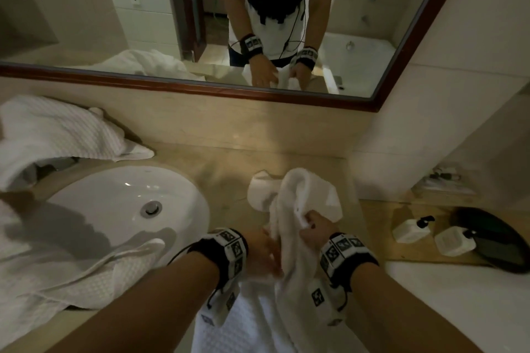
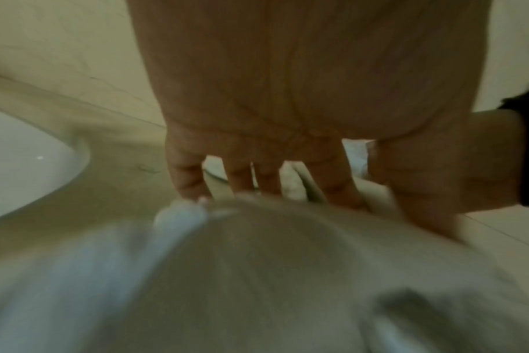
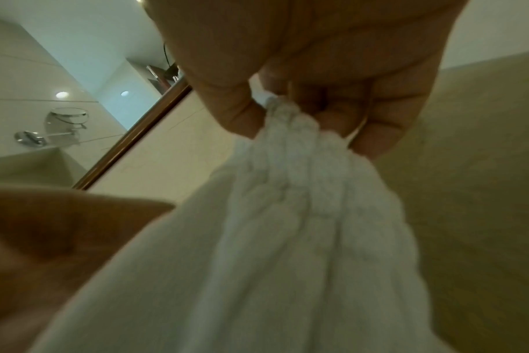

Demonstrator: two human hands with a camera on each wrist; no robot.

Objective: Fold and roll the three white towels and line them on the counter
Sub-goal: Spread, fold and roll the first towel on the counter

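Bathroom counter (image 1: pixel 223 163): white towel (image 1: pixel 298 209) bunched beside the sink (image 1: pixel 120 203).
Right hand (image 1: pixel 315 228) pinches a gathered edge; left hand (image 1: pixel 265 249), fingers extended, touches cloth. Risk: uneven fold from bunching.

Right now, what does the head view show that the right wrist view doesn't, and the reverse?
Only the head view shows the sink, the waffle-weave towels heaped around it, two white pump bottles and the left hand against the terry towel. Only the right wrist view shows the grip close up: thumb and fingers pinching a bunched towel edge. Both show the right hand holding that towel, plus the mirror frame.
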